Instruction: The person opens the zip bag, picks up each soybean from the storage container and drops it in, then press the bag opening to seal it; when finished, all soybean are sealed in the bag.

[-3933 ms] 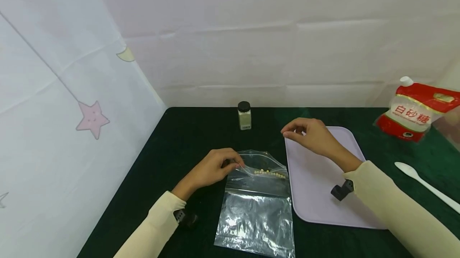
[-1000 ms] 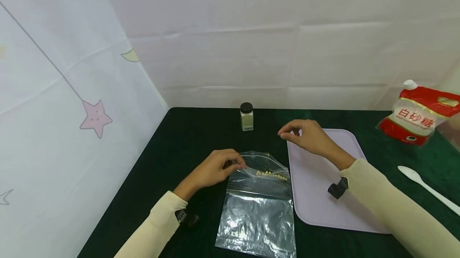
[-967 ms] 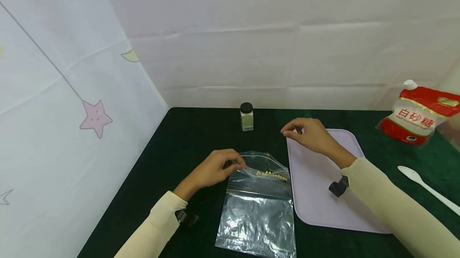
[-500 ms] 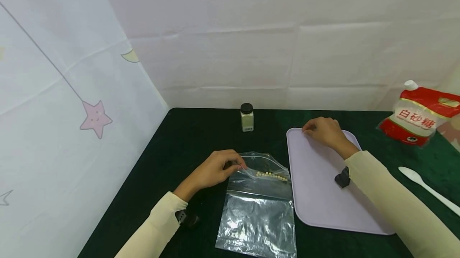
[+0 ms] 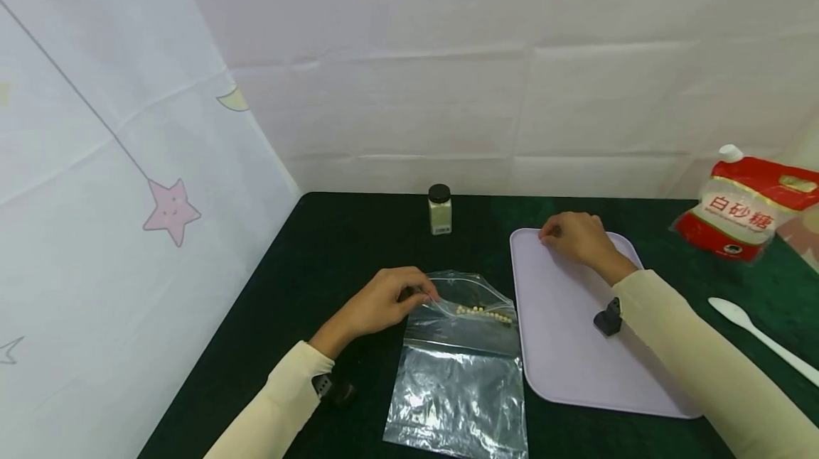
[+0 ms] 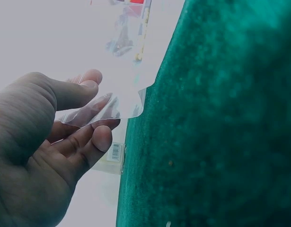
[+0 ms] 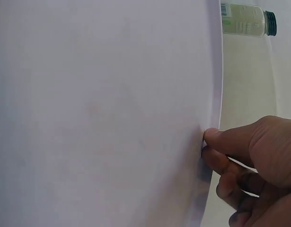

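A clear zip-lock bag (image 5: 461,388) lies on the dark green tabletop, with a row of small pale yellow balls (image 5: 483,313) near its mouth. My left hand (image 5: 387,299) pinches the left side of that mouth between thumb and fingers; the plastic shows close up in the left wrist view. Right of the bag is a flat lilac tray (image 5: 595,352). At its far rim is my right hand (image 5: 579,237), thumb and index finger pinching the edge in the right wrist view. Its remaining fingers curl loosely below.
A small glass jar (image 5: 440,212) with a black lid stands behind the bag. To the far right are a red-and-white sugar pouch (image 5: 739,207) with a white cap and a white spoon (image 5: 764,338). White cloth walls (image 5: 480,89) enclose the back and left.
My right hand has moved right, from above the tray's far left corner to its far rim. The left hand keeps its hold on the bag's mouth.
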Motion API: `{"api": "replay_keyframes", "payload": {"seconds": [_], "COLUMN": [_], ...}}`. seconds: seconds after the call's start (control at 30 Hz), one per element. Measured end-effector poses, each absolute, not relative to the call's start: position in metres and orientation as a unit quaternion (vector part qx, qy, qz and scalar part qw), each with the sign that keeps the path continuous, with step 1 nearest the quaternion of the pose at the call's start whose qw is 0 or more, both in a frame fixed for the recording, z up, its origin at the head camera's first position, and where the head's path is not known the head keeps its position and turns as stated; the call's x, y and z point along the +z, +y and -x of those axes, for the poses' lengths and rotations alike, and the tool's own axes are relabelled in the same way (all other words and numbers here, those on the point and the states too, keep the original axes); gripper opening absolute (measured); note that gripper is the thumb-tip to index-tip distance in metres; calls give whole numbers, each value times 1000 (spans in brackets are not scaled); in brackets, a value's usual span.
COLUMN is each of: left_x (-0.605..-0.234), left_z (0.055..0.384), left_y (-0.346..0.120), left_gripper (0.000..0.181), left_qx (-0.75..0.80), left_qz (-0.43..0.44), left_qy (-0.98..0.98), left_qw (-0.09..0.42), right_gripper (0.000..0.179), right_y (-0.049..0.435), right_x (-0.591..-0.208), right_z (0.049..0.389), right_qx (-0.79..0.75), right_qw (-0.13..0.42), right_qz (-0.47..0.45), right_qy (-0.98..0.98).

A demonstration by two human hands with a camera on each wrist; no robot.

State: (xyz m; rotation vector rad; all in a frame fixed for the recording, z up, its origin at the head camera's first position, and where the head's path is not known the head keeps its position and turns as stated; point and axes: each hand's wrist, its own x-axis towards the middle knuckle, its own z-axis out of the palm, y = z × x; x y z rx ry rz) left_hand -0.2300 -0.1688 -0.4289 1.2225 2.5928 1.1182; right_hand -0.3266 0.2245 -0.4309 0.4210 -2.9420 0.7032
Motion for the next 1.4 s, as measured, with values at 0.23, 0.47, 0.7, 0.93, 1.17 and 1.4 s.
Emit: {"api": "replay_keyframes", "payload": {"seconds": [0.23, 0.47, 0.7, 0.93, 1.17, 1.4], "left_x": [-430, -430, -431, -431, -431, -430], "left_z": [229, 229, 230, 230, 230, 230], "left_y": [-168, -168, -169, -168, -167, -167], "left_gripper": [15, 16, 16, 16, 16, 16], "left_qx": [361, 361, 367, 365, 360, 356], "left_qz": [-402, -399, -398, -401, -399, -394], "left_qy": [841, 843, 841, 840, 843, 847], "left_qw": [27, 21, 21, 26, 21, 17], "right_gripper": [16, 16, 13, 16, 30, 31], "right_y": [211, 171, 143, 143, 151, 159], "right_x": [-422, -395, -392, -395, -382, -378], "right_z": [313, 279, 255, 251, 240, 228], "right_qx": [309, 386, 407, 378, 280, 198], "right_qw": [22, -7, -52, -48, -61, -63], "right_qz": [-177, -302, -384, -419, -448, -452], "right_qy": [-934, -872, -827, -824, -847, -867]}}
